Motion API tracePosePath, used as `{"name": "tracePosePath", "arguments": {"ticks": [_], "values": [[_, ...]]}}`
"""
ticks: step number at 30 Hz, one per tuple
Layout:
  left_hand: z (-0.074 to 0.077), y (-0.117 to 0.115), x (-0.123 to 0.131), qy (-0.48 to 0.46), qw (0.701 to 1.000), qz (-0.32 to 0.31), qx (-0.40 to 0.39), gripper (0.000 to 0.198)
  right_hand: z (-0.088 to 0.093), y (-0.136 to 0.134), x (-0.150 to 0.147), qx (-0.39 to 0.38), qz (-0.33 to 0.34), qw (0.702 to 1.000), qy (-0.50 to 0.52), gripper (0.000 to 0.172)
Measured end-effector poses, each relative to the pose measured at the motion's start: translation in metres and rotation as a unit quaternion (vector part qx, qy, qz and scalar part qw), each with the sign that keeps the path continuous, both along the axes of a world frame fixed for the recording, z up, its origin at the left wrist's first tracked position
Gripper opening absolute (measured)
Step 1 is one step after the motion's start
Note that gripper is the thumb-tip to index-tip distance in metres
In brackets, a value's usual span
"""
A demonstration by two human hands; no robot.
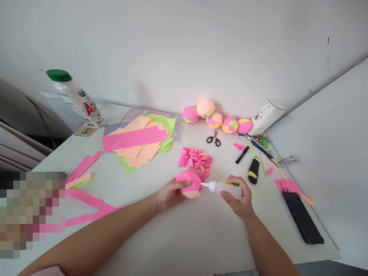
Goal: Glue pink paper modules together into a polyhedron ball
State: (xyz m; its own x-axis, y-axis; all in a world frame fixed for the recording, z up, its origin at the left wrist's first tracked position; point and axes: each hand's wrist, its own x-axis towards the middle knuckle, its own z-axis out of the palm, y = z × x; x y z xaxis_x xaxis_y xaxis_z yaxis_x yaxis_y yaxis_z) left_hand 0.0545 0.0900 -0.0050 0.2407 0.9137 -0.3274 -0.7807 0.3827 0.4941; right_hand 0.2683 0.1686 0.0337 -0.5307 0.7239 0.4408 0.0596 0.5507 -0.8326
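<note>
My left hand grips a pink folded-paper ball with a peach patch at its lower edge. In my right hand is a clear glue bottle, held on its side. Its white nozzle points left, and the tip meets or nearly meets the ball's right side. Just behind the ball lies a heap of folded pink paper pieces, a few of them peach. Small black-handled scissors rest farther back.
Finished paper balls line the wall. A stack of coloured paper sheets lies left of centre, and pink strips spread near my left forearm. A white bottle with a green cap stands back left. At right are a cutter and a black phone.
</note>
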Motion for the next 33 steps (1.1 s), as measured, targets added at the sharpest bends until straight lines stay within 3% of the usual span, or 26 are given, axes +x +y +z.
{"name": "tracePosePath", "arguments": {"ticks": [33], "values": [[0.0004, -0.0005, -0.0016, 0.018, 1.0, -0.017, 0.008, 0.029, 0.0015, -0.0029, 0.0027, -0.047, -0.033, 0.998, -0.027, 0.02]]}}
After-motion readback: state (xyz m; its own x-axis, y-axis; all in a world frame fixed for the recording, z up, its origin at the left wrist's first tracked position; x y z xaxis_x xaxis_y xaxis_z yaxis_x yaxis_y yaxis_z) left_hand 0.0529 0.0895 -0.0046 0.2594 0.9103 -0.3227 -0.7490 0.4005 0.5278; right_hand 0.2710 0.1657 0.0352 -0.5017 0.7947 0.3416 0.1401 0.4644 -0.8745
